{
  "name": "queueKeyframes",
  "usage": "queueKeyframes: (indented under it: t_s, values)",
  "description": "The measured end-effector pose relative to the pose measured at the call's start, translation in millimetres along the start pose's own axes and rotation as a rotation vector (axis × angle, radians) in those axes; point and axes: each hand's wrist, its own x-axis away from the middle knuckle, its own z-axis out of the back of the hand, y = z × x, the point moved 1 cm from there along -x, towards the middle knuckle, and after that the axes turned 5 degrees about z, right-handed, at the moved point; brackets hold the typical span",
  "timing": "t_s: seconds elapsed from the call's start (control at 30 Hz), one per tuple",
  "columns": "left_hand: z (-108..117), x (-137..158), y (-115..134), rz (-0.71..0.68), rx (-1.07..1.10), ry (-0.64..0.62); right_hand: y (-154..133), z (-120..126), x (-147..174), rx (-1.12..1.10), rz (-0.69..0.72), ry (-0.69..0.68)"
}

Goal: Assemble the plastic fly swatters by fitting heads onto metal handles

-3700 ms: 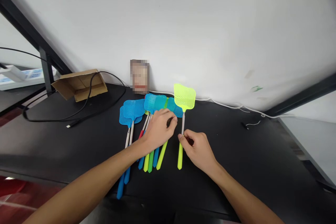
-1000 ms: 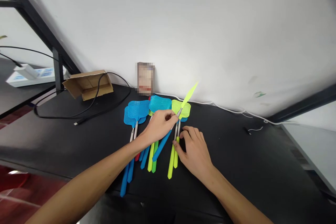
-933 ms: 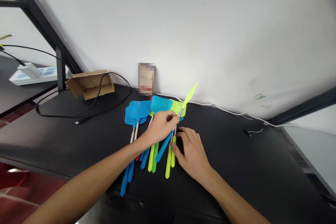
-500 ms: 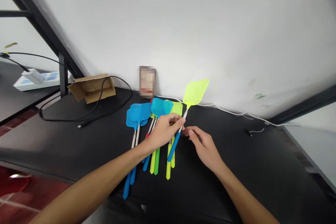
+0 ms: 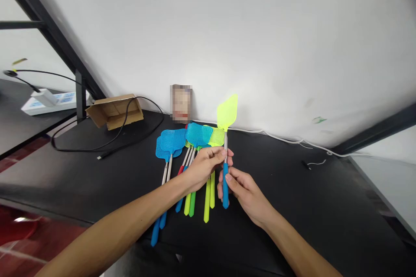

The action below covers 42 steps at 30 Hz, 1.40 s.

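Observation:
A fly swatter (image 5: 227, 112) with a yellow-green head, a metal shaft and a blue handle is held nearly upright above the black table. My left hand (image 5: 208, 162) is closed on its metal shaft, just above the handle. Lower down, my right hand (image 5: 242, 186) grips the blue handle between thumb and fingers. Left of the hands lie several other fly swatters: blue ones (image 5: 172, 140), one more with a blue head (image 5: 196, 134) overlapping others, and a yellow-green head (image 5: 216, 137) behind my left hand. My left hand and forearm hide parts of their shafts and handles.
An open cardboard box (image 5: 118, 114) sits at the back left, with a black cable (image 5: 87, 149) looping before it. A blurred-out picture card (image 5: 181, 104) leans on the wall. A white cable (image 5: 282, 138) runs along the wall's foot. A power strip (image 5: 48, 103) stands far left.
The held swatter has turned from leaning right to nearly upright, its handle swinging right. My right hand has closed on the blue handle; my left hand still holds the shaft.

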Motion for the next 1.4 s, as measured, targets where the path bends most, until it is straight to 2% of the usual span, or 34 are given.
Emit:
queueKeyframes:
  t_s: [0.17, 0.33, 0.7, 0.87, 1.0, 1.07, 1.2, 1.27, 1.4]
  values:
    - [0.8, 1.7, 5.9, -0.086, 0.018, 0.091, -1.2, 2.8, -0.9, 0.101, 0.026, -0.055]
    - [-1.1, 3.9, 9.4, -0.115, 0.027, 0.125, -7.8, 0.5, 1.3, 0.167, 0.049, -0.059]
    - [-7.7, 4.2, 6.5, -0.155, 0.055, 0.216, -27.8, -2.1, 8.4, 0.635, 0.143, 0.057]
    - [-10.8, 6.0, 6.0, -0.138, 0.091, 0.222, -29.8, -7.4, 12.9, 0.781, 0.131, 0.093]
    - [-11.6, 5.6, 2.8, -0.15, 0.135, 0.218, -28.2, -7.1, 14.2, 0.897, 0.164, 0.177]
    - [-11.9, 5.5, 2.0, -0.149, 0.193, 0.173, -25.0, -6.5, 12.9, 0.729, 0.13, 0.176]
    - [-10.5, 5.9, 3.6, -0.056, 0.359, 0.016, -15.1, -10.6, 8.3, 0.008, -0.04, 0.081]
    - [-9.5, 6.2, 4.9, -0.011, 0.437, -0.031, -11.8, -14.0, 6.9, -0.281, -0.115, 0.027]
    - [-11.7, 6.9, 5.8, -0.076, 0.496, -0.025, -8.7, -15.9, 7.1, -0.564, -0.215, -0.118]
